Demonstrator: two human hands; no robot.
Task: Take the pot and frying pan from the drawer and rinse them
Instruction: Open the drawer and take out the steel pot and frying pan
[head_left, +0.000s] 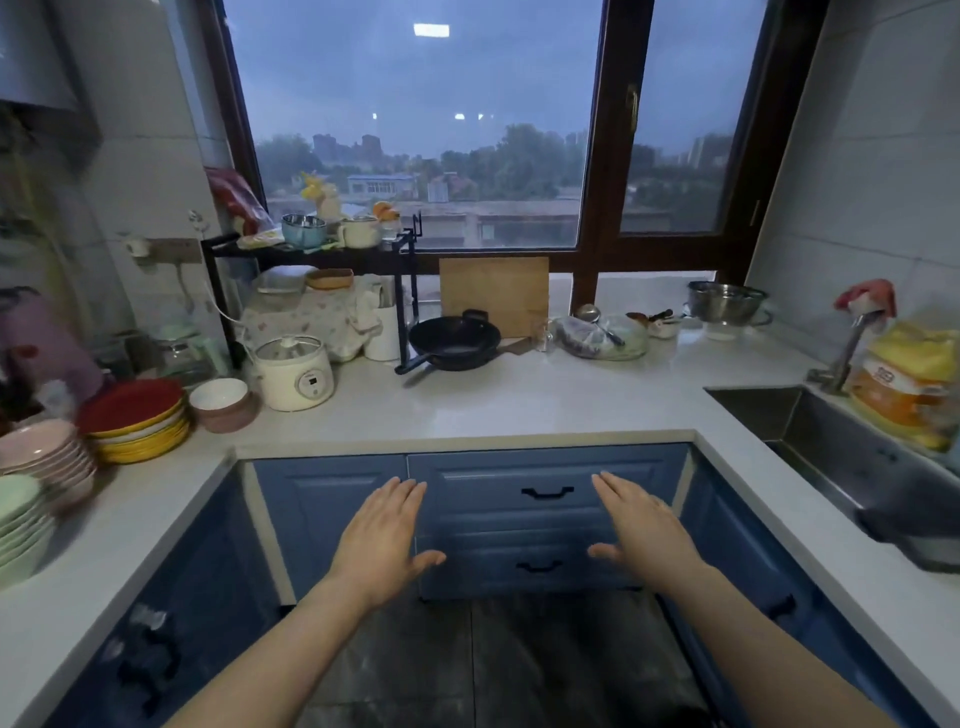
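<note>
Two blue drawers sit closed under the counter: the upper drawer (545, 480) and the lower drawer (535, 564), each with a black handle. My left hand (382, 535) and my right hand (641, 530) hover in front of them, palms down, fingers spread, holding nothing. The upper drawer's handle lies between the two hands. No pot shows, since the drawers hide their contents. A black frying pan (454, 343) rests on the counter at the back, by the window. The steel sink (841, 447) is at the right, with its tap (857, 332) behind it.
Stacked plates (135, 421) and bowls (47, 457) crowd the left counter, beside a white cooker (293, 371). A wooden cutting board (493, 293) leans on the window. A steel colander (727, 301) and a yellow bag (909, 384) stand near the sink.
</note>
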